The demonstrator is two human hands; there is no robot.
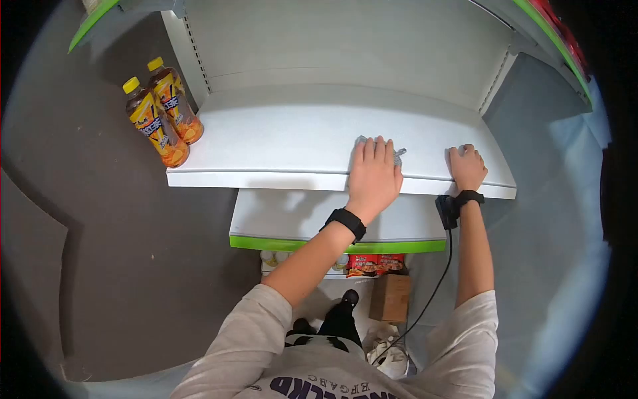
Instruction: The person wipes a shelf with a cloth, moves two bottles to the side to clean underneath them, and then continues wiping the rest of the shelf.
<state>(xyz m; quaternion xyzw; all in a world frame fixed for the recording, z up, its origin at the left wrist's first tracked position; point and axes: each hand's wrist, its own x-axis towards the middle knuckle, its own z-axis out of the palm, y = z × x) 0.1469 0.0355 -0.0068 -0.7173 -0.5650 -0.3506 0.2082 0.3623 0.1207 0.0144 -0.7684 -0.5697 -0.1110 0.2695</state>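
My left hand (375,171) lies palm down on the white shelf (279,133), its fingers closed over a grey cloth (399,157). Most of the cloth is hidden beneath the hand; bits stick out past the fingertips and on the right. Further right, my right hand (469,169) rests on the same shelf near its front edge. Its fingers are bent and the thumb stands apart, with nothing seen in them. Two drink bottles (157,125) with yellow caps stand at the shelf's left end.
Below juts a lower shelf (279,216) with a green front strip. Red packets (365,265) and several pale-lidded containers sit under it. A cardboard box (391,298) stands on the floor. A black cable (438,286) hangs from the device at my right wrist.
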